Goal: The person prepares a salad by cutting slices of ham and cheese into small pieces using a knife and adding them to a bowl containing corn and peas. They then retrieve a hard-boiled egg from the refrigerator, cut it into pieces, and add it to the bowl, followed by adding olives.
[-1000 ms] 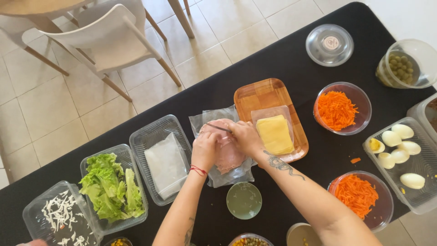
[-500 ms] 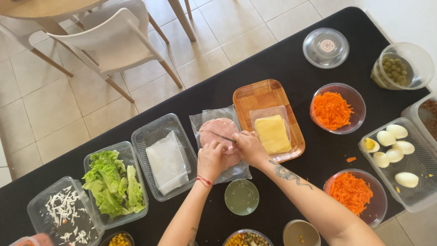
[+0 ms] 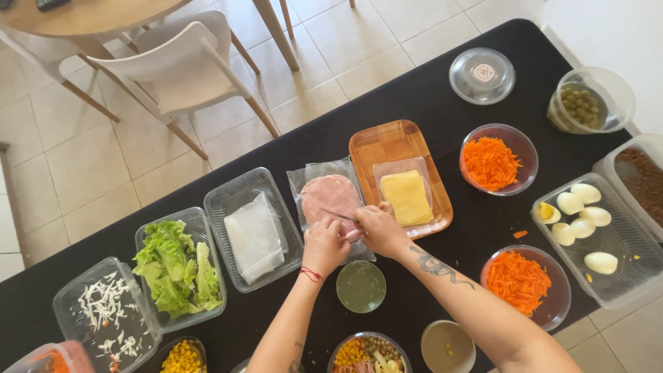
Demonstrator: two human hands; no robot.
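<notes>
Nearest, the left hand (image 3: 323, 245) has slid back to the near edge of the round pink ham slices (image 3: 330, 196) on their clear wrap, fingers curled narrow against it. Just beside it the right hand (image 3: 376, 230) has also drawn nearer — closed on a thin knife (image 3: 338, 215) whose blade lies across the ham. A second ago both hands covered the ham. Beyond, cheese slices (image 3: 407, 197) rest on a wooden tray (image 3: 387, 142).
</notes>
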